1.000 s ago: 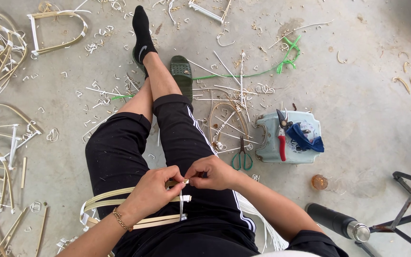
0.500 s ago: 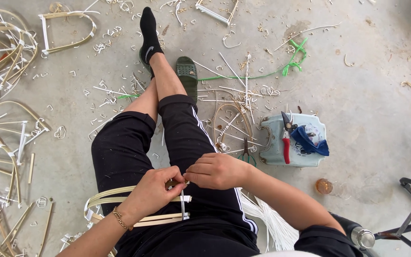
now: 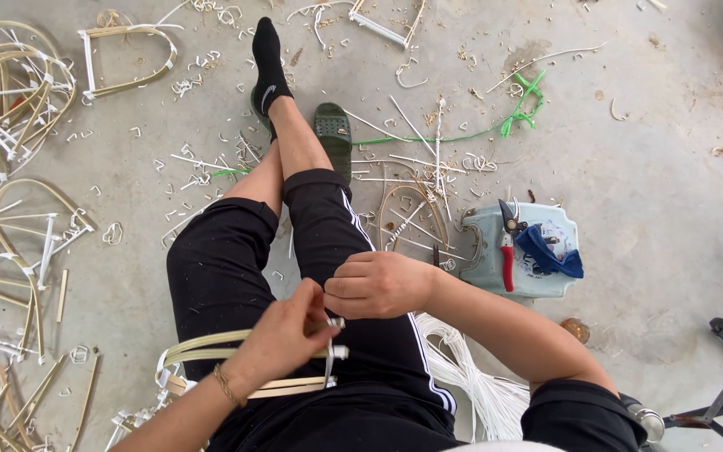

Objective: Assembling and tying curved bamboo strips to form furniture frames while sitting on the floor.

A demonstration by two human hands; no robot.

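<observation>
Bent cane frame point(image 3: 211, 351), pale yellow-tan, lying flat across the lap on black trousers. Two slender strips running side by side, upper one arching from the left thigh toward the middle, lower one straighter below it, joined at the left end in a rounded bend wrapped in white. Thin white plastic strip point(image 3: 329, 356) crossing both canes upright near their right ends, wound around the upper cane and pinched there. Short white stub jutting right from the crossing. Farther end hidden under the wrist.

Both hands point(image 3: 328, 314) on rattan frame point(image 3: 211, 350)
</observation>
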